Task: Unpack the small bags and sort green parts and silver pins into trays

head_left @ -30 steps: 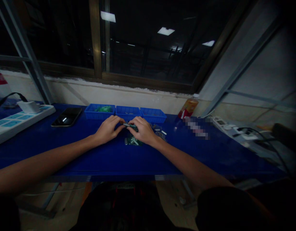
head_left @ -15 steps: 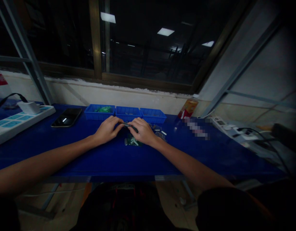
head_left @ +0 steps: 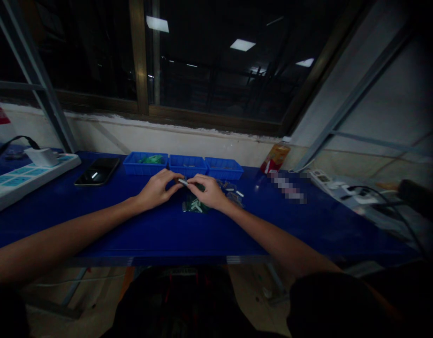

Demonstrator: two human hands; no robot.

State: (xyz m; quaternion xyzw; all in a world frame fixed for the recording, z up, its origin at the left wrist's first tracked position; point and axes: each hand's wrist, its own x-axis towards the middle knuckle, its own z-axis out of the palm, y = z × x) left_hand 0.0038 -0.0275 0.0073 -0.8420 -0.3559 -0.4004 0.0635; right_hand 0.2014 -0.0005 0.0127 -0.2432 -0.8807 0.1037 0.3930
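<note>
Between my two hands is a small pale bar-shaped piece (head_left: 183, 182), pinched at its ends. My left hand (head_left: 159, 188) grips its left end with thumb and fingers. The thumb and forefinger of my right hand (head_left: 208, 191) close on its right end. Just below my right hand lies a green bag (head_left: 195, 206) with several small white pieces on it. More small metal and white pieces (head_left: 233, 191) lie on the blue table (head_left: 149, 234) to the right of that hand.
Three blue trays (head_left: 188, 165) stand along the wall, the left one holding something green (head_left: 152, 159). A phone (head_left: 97, 172) and a white power strip (head_left: 33, 178) lie at left. An orange-red packet (head_left: 275, 158) stands at right, near another power strip (head_left: 330, 185).
The held piece now shows a pale face where it looked dark before. The fingers of my right hand have shifted and closed nearer its end.
</note>
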